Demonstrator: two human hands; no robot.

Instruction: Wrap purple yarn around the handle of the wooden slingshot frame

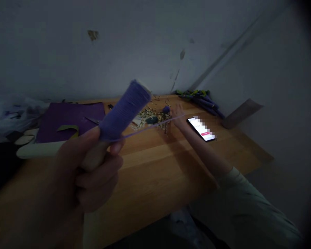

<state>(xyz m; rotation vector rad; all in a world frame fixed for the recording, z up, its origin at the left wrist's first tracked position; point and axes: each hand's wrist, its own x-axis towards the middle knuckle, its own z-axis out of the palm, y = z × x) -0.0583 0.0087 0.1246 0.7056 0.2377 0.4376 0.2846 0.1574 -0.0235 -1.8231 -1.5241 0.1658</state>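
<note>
My left hand (98,176) is wrapped round the pale lower end of a stick-like spool (125,109). Purple yarn is wound thickly over its upper part, and the spool tilts up to the right close to the camera. From its lower windings a loose yarn strand (150,127) stretches right, across to my right hand (177,114). That hand is farther off, over the table, somewhat blurred, with its fingers apart. Whether the strand touches its fingers I cannot tell. Just left of it lies a small purple ball (166,109) among scraps.
The wooden table (145,186) meets a wall behind. Scattered clippings (147,116) lie mid-table. A lit phone (200,129) is beside my right forearm, with purple rolls (203,100) in the back corner. Purple sheets (67,116), scissors (92,120) and a white roll (38,149) are at left.
</note>
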